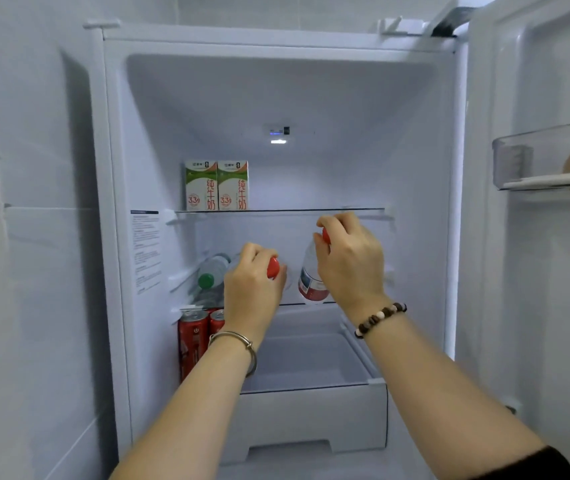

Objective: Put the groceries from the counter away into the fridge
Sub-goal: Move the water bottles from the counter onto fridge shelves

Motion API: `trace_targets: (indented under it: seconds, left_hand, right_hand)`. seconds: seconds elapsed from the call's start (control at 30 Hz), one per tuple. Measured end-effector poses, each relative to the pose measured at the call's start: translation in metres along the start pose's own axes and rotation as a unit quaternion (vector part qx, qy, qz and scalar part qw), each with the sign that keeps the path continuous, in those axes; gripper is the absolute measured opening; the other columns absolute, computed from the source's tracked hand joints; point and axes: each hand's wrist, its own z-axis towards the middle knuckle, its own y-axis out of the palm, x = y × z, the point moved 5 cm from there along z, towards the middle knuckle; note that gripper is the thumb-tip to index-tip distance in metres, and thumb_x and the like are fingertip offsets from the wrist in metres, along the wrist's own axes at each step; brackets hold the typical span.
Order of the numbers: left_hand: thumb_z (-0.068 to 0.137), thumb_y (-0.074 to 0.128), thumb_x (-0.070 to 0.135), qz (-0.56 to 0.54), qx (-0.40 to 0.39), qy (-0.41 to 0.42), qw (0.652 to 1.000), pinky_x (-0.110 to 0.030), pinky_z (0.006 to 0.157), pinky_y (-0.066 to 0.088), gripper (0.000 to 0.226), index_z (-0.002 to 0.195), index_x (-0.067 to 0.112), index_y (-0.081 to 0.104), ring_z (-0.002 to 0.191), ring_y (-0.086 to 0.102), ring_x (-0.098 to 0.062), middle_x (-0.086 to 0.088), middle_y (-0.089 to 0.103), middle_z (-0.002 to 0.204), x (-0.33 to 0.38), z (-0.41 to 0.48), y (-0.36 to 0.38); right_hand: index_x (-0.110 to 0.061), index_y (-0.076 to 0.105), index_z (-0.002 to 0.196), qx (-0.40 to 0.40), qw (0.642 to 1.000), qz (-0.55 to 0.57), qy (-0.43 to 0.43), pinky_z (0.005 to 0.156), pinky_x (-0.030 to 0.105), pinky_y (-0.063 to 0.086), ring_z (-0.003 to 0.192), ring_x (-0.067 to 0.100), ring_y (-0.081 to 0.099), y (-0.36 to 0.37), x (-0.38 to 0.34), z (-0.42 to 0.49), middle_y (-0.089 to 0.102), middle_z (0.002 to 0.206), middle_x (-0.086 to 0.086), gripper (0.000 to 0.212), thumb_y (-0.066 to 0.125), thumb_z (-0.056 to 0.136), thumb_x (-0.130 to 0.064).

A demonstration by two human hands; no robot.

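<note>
From my remote seat I see the left hand [254, 284] curled over the round red cap of a clear plastic bottle [273, 268], its body almost wholly hidden behind the palm. At three o'clock from it, close but apart, the right hand [349, 261] pinches the red cap of a second clear plastic bottle with a red-and-white label [310, 284]. This one leans slightly, its base at the front edge of the middle glass shelf [297, 304]; I cannot tell whether it rests there. Both bottles sit inside the open white fridge [113, 202], in the middle compartment. At nine o'clock from the left hand, a ribbed clear bottle with a green cap [211, 271] lies on its side. At twelve o'clock, on the upper glass shelf [311, 209], two boxy green-and-white milk cartons [217, 186] stand touching. At seven o'clock, below the middle shelf, two glossy red metal cans [194, 337] stand upright beside a smooth white plastic drawer [311, 407]. A thin silver bangle [247, 344] rings the left wrist and a brown-and-white beaded bracelet [380, 318] the right.
</note>
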Motion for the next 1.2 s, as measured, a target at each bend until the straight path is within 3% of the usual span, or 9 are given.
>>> trace_targets:
  seconds: [0.13,0.33,0.53,0.7,0.87,0.93,1.03,1.1,1.2]
  left_hand:
    - [0.071,0.079,0.009,0.010,-0.034,-0.007,0.999,-0.029,0.053,0.050,0.019,0.082,0.004,0.064,0.062,0.059,-0.025,-0.009,0.058,0.086,-0.028,-0.005,0.032]
    - [0.082,0.065,0.007,0.053,-0.178,-0.105,0.977,-0.029,0.057,0.035,0.009,0.084,0.005,0.057,0.059,0.046,-0.023,-0.009,0.048,0.090,-0.073,-0.026,0.081]
    - [0.084,0.063,0.008,0.050,-0.199,-0.070,0.976,-0.026,0.055,0.031,0.008,0.087,0.005,0.056,0.057,0.042,-0.020,-0.008,0.047,0.089,-0.087,-0.025,0.096]
    - [0.081,0.069,0.012,0.056,-0.198,-0.062,0.977,-0.026,0.049,0.031,0.014,0.082,0.008,0.056,0.053,0.046,-0.023,-0.006,0.049,0.084,-0.099,-0.025,0.102]
    - [0.082,0.067,0.018,0.037,-0.209,-0.027,0.977,-0.024,0.053,0.034,0.015,0.094,0.011,0.062,0.064,0.052,-0.020,-0.004,0.054,0.095,-0.098,-0.024,0.102]
    - [0.081,0.068,0.016,0.012,-0.222,-0.002,0.975,-0.029,0.056,0.044,0.017,0.096,0.011,0.062,0.069,0.056,-0.023,-0.004,0.053,0.097,-0.099,-0.024,0.104]
    - [0.078,0.073,0.018,0.009,-0.231,0.006,0.973,-0.037,0.055,0.051,0.020,0.094,0.010,0.064,0.066,0.058,-0.027,-0.006,0.054,0.092,-0.103,-0.023,0.106]
    - [0.072,0.079,0.025,0.028,-0.230,0.015,0.973,-0.034,0.049,0.049,0.026,0.089,0.010,0.066,0.061,0.057,-0.027,-0.006,0.056,0.085,-0.105,-0.019,0.107]
    - [0.060,0.085,0.038,0.081,-0.221,0.056,0.970,-0.024,0.047,0.038,0.036,0.075,0.011,0.067,0.057,0.054,-0.022,-0.003,0.055,0.071,-0.107,-0.012,0.107]
  right_hand:
    - [-0.006,0.068,0.089,0.020,1.000,-0.017,0.007,0.051,0.022,0.041,0.058,0.024,0.057,0.016,0.003,0.012,0.063,0.083,0.009,0.011,0.066,0.078,-0.009]
    - [-0.008,0.068,0.082,0.029,0.998,-0.040,0.040,0.048,0.022,0.037,0.051,0.025,0.054,0.032,0.014,0.029,0.062,0.077,0.010,0.006,0.068,0.076,-0.009]
    - [-0.007,0.067,0.082,0.038,0.998,-0.054,0.020,0.050,0.020,0.034,0.054,0.024,0.055,0.045,0.017,0.027,0.062,0.079,0.010,0.004,0.068,0.079,-0.008]
    - [-0.005,0.065,0.085,0.018,0.999,-0.037,0.011,0.048,0.025,0.043,0.059,0.023,0.055,0.063,0.020,0.000,0.061,0.086,0.010,0.003,0.065,0.083,-0.007]
    - [-0.004,0.059,0.082,-0.050,0.995,-0.030,0.081,0.044,0.030,0.048,0.051,0.023,0.050,0.078,0.023,-0.023,0.056,0.088,0.011,0.009,0.067,0.082,-0.009]
    - [-0.005,0.060,0.094,-0.113,0.979,-0.026,0.169,0.057,0.035,0.052,0.063,0.026,0.056,0.088,0.030,-0.032,0.054,0.101,0.011,0.014,0.062,0.087,-0.017]
    - [-0.007,0.055,0.118,-0.250,0.924,-0.023,0.288,0.078,0.033,0.046,0.094,0.028,0.059,0.108,0.042,-0.056,0.052,0.121,0.010,0.030,0.052,0.091,-0.019]
    - [-0.005,0.056,0.117,-0.309,0.896,-0.014,0.320,0.078,0.033,0.045,0.097,0.030,0.058,0.120,0.045,-0.071,0.057,0.114,0.012,0.030,0.048,0.089,-0.013]
    - [-0.007,0.055,0.117,-0.329,0.886,-0.024,0.326,0.077,0.035,0.048,0.095,0.030,0.058,0.130,0.047,-0.079,0.060,0.110,0.012,0.033,0.046,0.086,-0.009]
